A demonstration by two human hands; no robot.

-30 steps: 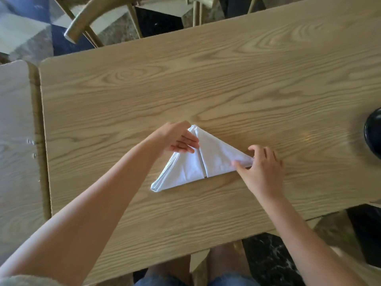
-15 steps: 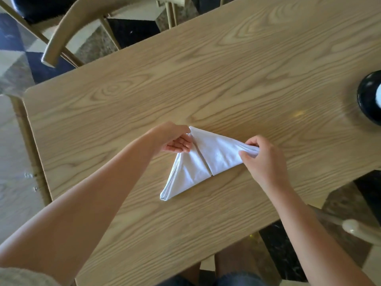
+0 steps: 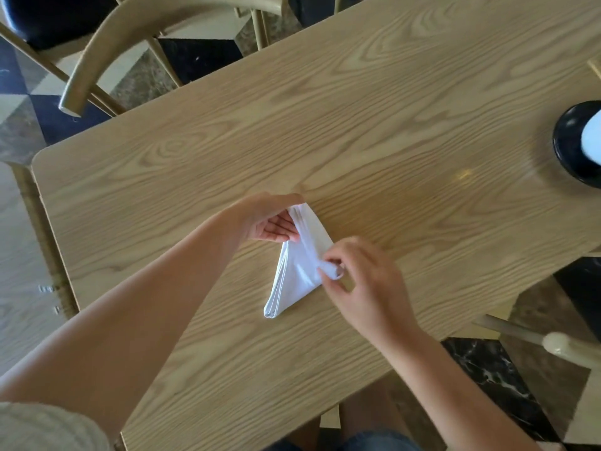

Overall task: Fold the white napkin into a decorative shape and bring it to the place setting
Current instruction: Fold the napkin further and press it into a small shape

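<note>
The white napkin (image 3: 294, 275) lies on the wooden table (image 3: 357, 125), folded into a narrow triangle with its layered tip pointing toward me. My left hand (image 3: 271, 219) holds the napkin's far corner, palm turned up. My right hand (image 3: 364, 281) pinches the napkin's right corner, which is curled inward over the middle of the cloth. At the table's right edge stands a black plate (image 3: 567, 148) with something white on it, cut off by the frame.
A wooden chair (image 3: 107, 43) with a curved backrest stands beyond the table's far left corner. Another chair's pale arm (image 3: 559, 343) shows at the near right. A second table (image 3: 16, 255) adjoins on the left. My knees are under the near edge.
My right hand has carried the napkin's right corner inward over the cloth, so the wide triangle is now narrow. The left hand turned palm up at the far corner. The view shifted right.
</note>
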